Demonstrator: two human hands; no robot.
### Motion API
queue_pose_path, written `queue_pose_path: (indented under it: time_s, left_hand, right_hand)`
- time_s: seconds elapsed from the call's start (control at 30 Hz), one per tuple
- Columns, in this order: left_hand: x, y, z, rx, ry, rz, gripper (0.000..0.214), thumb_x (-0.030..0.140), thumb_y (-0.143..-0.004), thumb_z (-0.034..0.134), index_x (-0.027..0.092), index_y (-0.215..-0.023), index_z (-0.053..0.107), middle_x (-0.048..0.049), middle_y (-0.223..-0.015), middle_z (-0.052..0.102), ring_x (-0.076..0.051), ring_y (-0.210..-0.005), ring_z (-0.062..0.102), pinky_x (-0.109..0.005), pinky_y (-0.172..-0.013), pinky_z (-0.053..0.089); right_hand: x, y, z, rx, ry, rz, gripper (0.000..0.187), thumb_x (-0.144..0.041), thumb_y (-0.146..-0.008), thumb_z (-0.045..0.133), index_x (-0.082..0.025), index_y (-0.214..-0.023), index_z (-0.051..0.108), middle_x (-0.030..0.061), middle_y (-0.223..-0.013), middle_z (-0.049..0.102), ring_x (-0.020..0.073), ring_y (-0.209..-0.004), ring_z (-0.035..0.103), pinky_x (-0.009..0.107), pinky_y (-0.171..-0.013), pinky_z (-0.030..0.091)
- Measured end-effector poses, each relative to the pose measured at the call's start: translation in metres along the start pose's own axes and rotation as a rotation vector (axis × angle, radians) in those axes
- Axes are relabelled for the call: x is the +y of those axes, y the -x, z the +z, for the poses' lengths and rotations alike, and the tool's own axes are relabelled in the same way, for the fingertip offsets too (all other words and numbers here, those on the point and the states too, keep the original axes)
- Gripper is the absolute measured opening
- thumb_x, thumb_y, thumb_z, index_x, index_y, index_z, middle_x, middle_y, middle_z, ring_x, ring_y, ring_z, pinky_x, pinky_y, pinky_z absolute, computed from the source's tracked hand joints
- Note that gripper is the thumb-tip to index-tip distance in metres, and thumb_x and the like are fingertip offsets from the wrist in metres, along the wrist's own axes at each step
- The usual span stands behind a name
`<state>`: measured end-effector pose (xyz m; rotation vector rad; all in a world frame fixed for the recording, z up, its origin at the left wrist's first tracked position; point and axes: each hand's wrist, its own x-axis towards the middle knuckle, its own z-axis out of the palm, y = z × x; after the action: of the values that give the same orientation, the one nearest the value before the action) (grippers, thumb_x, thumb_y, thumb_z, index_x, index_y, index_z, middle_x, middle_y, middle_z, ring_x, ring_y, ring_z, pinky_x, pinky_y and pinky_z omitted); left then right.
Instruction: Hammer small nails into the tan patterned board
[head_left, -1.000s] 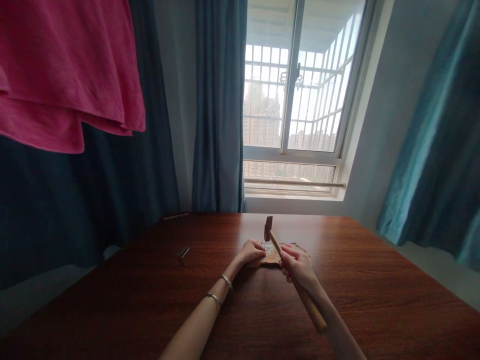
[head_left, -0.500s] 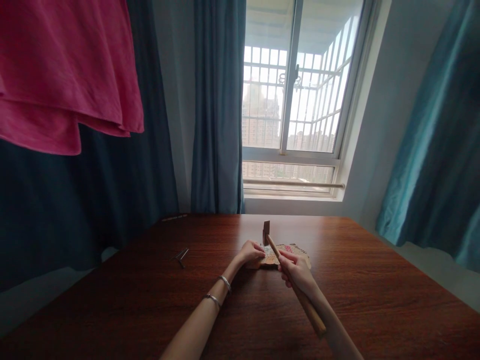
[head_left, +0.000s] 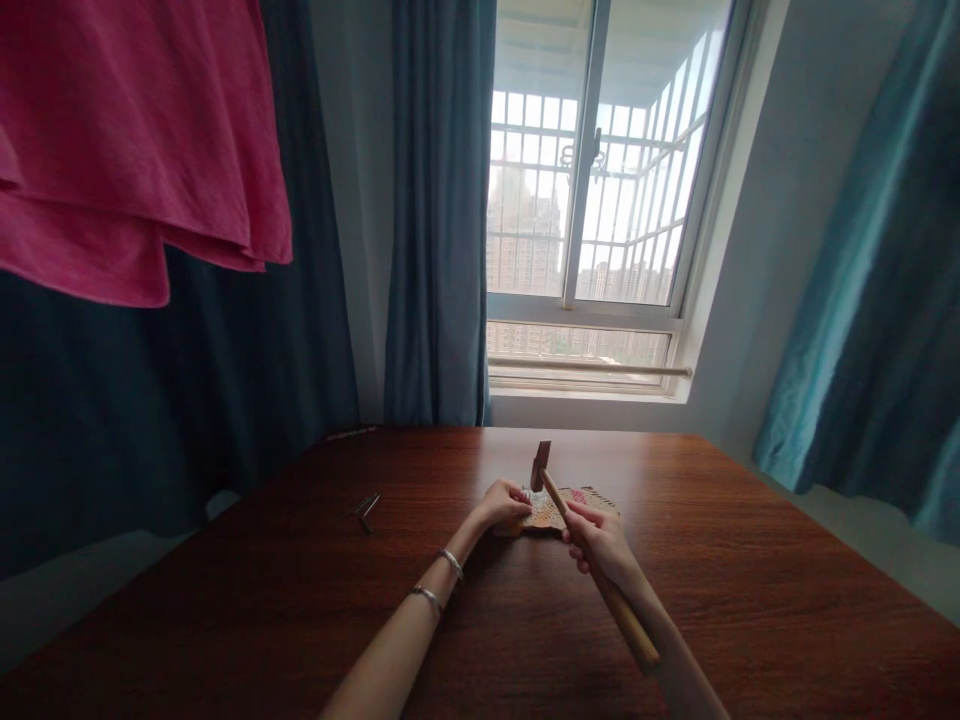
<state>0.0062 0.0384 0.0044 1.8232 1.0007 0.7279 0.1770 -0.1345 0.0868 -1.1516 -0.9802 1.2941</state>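
My right hand (head_left: 598, 540) is closed around the wooden handle of a hammer (head_left: 627, 622). The hammer slants up and to the left, its head raised above a small brown piece, perhaps cardboard, with orange and pink patterns (head_left: 546, 516). My left hand (head_left: 505, 502) rests at the left end of that piece. Its fingers are pinched together just left of the hammer head, and whatever is between them is too small to make out. Two metal bracelets (head_left: 450, 565) circle my left forearm.
Thin metal items (head_left: 366, 512) lie on the brown wooden table (head_left: 300, 620) to the left. A thin strip (head_left: 351, 433) lies by the far left edge. A pink cloth (head_left: 142, 150) hangs at the upper left. Blue curtains (head_left: 439, 220) flank a barred window (head_left: 585, 220).
The hammer and my right hand have shifted slightly right, with the head tilted a little more. My left hand stays at the patterned piece. The whole view has moved slightly.
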Motion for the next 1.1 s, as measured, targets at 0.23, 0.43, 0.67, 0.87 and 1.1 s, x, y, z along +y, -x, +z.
queue_pose_path:
  time_s: [0.23,0.43,0.67,0.87,1.1]
  left_hand:
    - [0.008,0.008,-0.008,-0.083,0.041,0.056,0.028,0.025,-0.054,0.066,0.007,-0.075,0.072,-0.0016,-0.062,0.06,-0.012,-0.058,0.05,-0.022,-0.054,0.036]
    - [0.013,0.006,-0.016,-0.049,0.112,0.028,0.053,0.01,-0.052,0.051,0.009,-0.101,0.069,-0.0058,-0.084,0.068,-0.018,-0.078,0.059,-0.024,-0.068,0.044]
    - [0.011,0.003,-0.031,0.152,0.046,0.078,0.052,0.012,-0.059,0.05,0.008,-0.107,0.068,-0.0122,-0.099,0.068,-0.021,-0.09,0.061,-0.029,-0.075,0.049]
    - [0.004,0.001,-0.033,0.242,-0.226,0.03,0.044,0.008,-0.06,0.05,0.012,-0.098,0.071,-0.0088,-0.102,0.069,-0.021,-0.094,0.061,-0.029,-0.083,0.048]
    - [0.011,0.014,-0.032,0.112,-0.33,0.107,0.042,0.014,-0.061,0.055,0.015,-0.1,0.072,-0.0071,-0.104,0.067,-0.022,-0.095,0.06,-0.028,-0.083,0.048]
  right_hand:
    - [0.001,-0.001,-0.026,0.108,0.023,-0.054,0.068,-0.038,-0.067,0.067,-0.008,-0.126,0.052,-0.0041,-0.054,0.055,0.0068,-0.037,0.043,0.017,-0.031,0.03]
    - [0.015,-0.008,-0.061,0.305,0.3,-0.159,0.067,-0.027,-0.068,0.061,-0.004,-0.129,0.049,-0.0053,-0.049,0.054,0.0085,-0.034,0.04,0.021,-0.031,0.033]
    - [0.011,0.0,-0.106,0.464,0.777,-0.198,0.051,-0.029,-0.07,0.056,-0.01,-0.116,0.064,-0.0005,-0.049,0.061,0.0176,-0.043,0.058,0.027,-0.045,0.045]
    - [0.013,0.006,-0.136,0.505,1.053,-0.215,0.036,-0.025,-0.068,0.056,-0.018,-0.1,0.072,0.0073,-0.078,0.075,0.0233,-0.075,0.07,0.025,-0.066,0.048]
    - [0.029,0.0,-0.156,0.464,1.329,-0.124,0.042,-0.028,-0.075,0.05,-0.017,-0.112,0.068,0.011,-0.095,0.075,0.0265,-0.092,0.068,0.029,-0.076,0.048]
